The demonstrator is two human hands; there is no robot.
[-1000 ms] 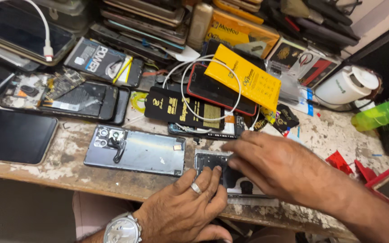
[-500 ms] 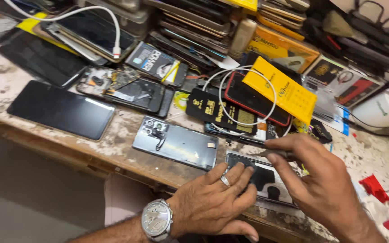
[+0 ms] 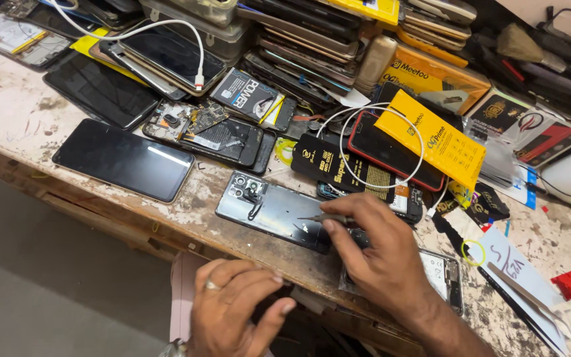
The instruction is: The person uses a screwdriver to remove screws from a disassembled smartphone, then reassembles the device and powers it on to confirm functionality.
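Note:
My right hand (image 3: 381, 258) pinches a thin metal tweezer-like tool (image 3: 322, 218), whose tip points left over a grey phone back cover (image 3: 266, 208) lying flat on the worn bench. An opened phone (image 3: 445, 281) is partly hidden beneath this hand and wrist. My left hand (image 3: 236, 307), with a ring on one finger, hangs below the bench's front edge, holding nothing, its fingers loosely spread. It touches neither phone.
A black phone screen (image 3: 123, 158) and a dismantled phone with bare circuitry (image 3: 209, 132) lie to the left. Behind are a black package (image 3: 335, 165), a red phone (image 3: 391, 155) under a white cable (image 3: 358, 119), a yellow package (image 3: 434, 139) and stacked phones (image 3: 312, 39). At right, paper (image 3: 517, 271).
My left hand has come off the opened phone and dropped below the bench edge. My right hand has taken up the thin tool and moved left toward the grey cover.

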